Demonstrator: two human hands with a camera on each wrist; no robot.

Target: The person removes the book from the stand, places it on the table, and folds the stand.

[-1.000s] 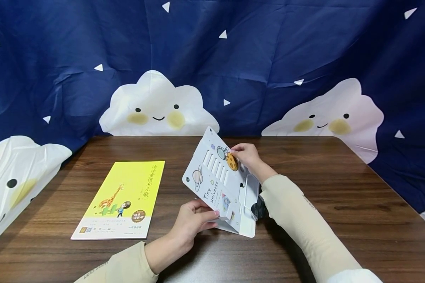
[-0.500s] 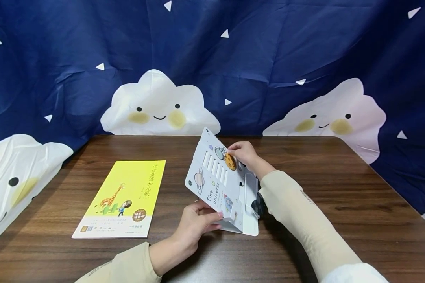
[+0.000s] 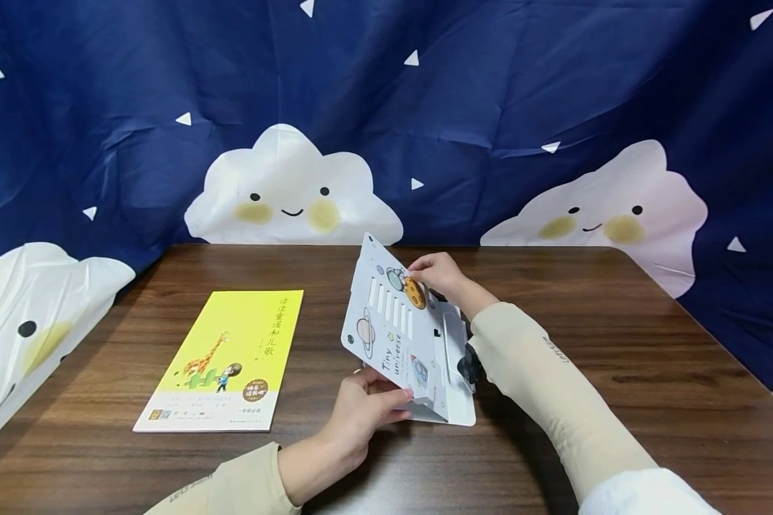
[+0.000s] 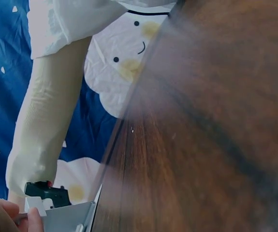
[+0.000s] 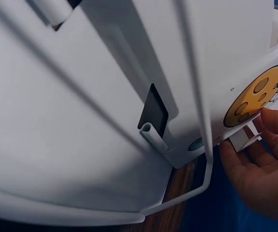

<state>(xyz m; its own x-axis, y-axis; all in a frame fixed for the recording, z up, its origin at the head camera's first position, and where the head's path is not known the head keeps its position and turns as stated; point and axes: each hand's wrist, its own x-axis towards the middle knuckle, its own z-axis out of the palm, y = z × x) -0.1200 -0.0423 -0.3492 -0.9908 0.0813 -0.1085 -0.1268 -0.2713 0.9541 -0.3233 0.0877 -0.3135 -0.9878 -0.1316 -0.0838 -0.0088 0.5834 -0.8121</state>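
Well apart, the left hand (image 3: 361,415) pinches the near edge and the right hand (image 3: 439,276) the far edge of a tilted, white "Tiny universe" folding stand (image 3: 415,330), slotted and planet-printed.

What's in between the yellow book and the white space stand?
The head view shows bare brown table between the yellow book and the white stand, except lower down, where the left hand sits, gripping the stand's edge.
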